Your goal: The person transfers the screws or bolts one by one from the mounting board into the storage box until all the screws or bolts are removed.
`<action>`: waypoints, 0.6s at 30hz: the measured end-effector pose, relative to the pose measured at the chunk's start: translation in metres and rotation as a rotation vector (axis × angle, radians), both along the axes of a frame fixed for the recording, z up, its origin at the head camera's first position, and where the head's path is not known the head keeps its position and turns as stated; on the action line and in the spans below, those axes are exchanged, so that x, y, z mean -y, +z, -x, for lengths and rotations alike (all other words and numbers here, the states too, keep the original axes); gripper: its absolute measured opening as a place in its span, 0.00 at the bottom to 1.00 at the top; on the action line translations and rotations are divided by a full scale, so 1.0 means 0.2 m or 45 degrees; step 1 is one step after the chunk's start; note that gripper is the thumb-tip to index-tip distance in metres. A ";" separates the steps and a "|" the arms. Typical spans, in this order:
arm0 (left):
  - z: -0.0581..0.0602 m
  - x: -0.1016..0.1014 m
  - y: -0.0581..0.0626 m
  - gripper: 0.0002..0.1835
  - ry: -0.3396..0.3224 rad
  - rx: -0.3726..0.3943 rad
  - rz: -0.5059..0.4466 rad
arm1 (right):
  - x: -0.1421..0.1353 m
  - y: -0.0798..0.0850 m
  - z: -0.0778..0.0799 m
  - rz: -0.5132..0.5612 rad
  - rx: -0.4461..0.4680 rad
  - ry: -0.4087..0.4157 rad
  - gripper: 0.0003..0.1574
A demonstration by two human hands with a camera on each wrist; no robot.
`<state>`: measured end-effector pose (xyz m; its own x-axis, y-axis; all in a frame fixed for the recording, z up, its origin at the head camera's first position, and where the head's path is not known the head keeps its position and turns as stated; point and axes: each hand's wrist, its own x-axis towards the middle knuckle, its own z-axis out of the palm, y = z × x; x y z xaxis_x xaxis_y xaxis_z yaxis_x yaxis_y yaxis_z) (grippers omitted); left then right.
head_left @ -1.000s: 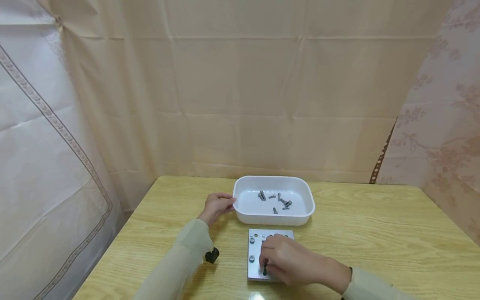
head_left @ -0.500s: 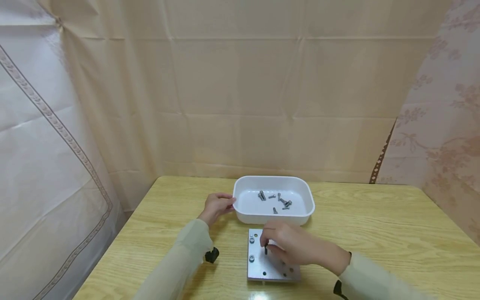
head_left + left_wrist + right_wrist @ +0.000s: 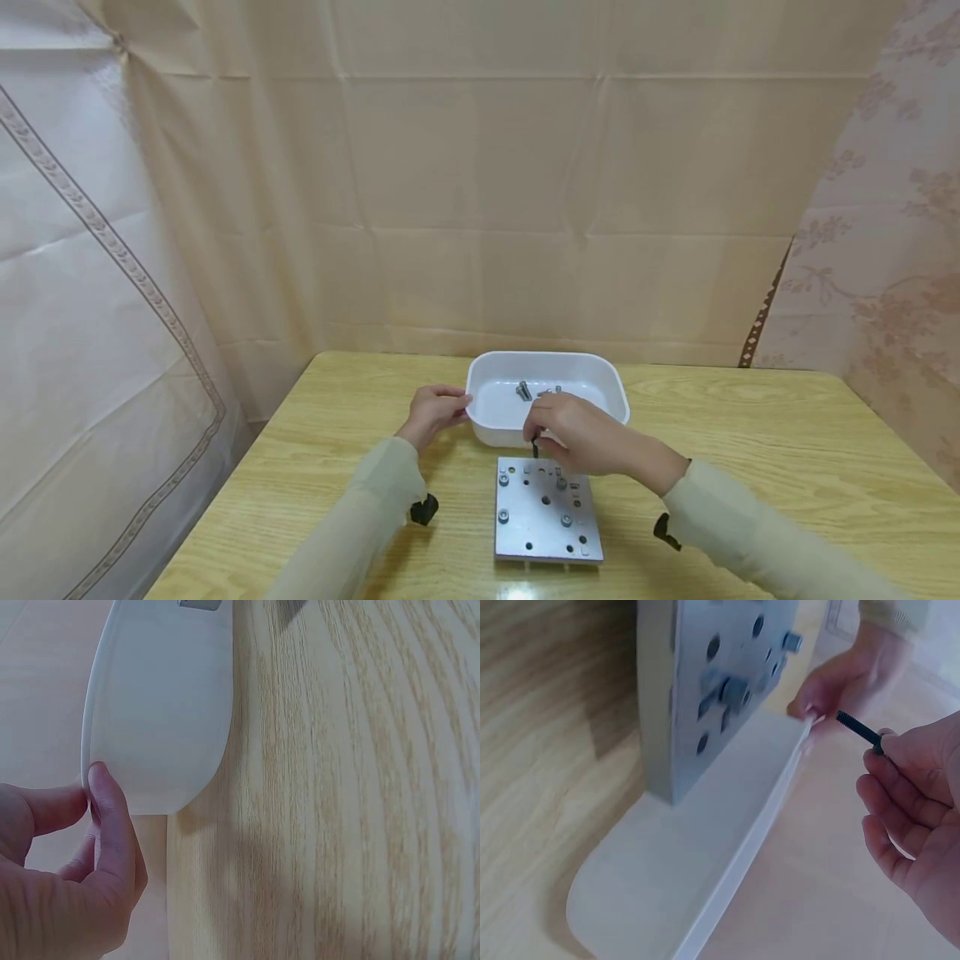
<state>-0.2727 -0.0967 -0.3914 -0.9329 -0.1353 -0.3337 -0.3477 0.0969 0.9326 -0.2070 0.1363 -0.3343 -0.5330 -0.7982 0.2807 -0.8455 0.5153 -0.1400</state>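
My left hand (image 3: pixel 435 414) pinches the left rim of a white plastic tray (image 3: pixel 491 411); the left wrist view shows thumb and fingers on either side of that rim. Between the thumb and index finger of my right hand (image 3: pixel 581 432) is a black screw (image 3: pixel 859 730), its threaded end pointing away from the hand. This hand hovers above the tray's front edge and hides part of the inside. Silver bolts (image 3: pixel 523 391) lie in the tray. Nearer to me is a metal plate (image 3: pixel 525 533) with holes, several socket-head bolts (image 3: pixel 566 520) standing in it.
The wood-grain table (image 3: pixel 720 467) extends to both sides of the plate and tray. A beige cloth (image 3: pixel 465 167) hangs behind the table. Black straps (image 3: pixel 423 510) show at both of my sleeves.
My right hand has lifted the black screw from the plate's near-left area and carried it forward to the tray's front edge. A hole shows at that spot. My left hand stays put.
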 end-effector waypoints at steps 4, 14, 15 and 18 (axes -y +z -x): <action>0.00 0.00 0.00 0.16 -0.011 -0.026 -0.009 | -0.01 -0.01 0.07 0.018 -0.012 -0.017 0.06; -0.01 0.01 -0.02 0.16 -0.017 -0.046 -0.025 | -0.02 -0.03 0.25 0.042 -0.019 -0.076 0.05; 0.00 0.01 -0.02 0.16 -0.015 -0.046 -0.028 | -0.02 -0.04 0.27 0.038 -0.013 -0.085 0.05; 0.00 0.01 -0.02 0.16 -0.011 -0.047 -0.031 | -0.03 -0.04 0.31 0.028 0.024 -0.123 0.05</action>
<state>-0.2729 -0.0980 -0.3945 -0.9458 -0.1195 -0.3019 -0.3120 0.0771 0.9469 -0.2696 0.1420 -0.3421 -0.6128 -0.7364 0.2866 -0.7889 0.5912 -0.1678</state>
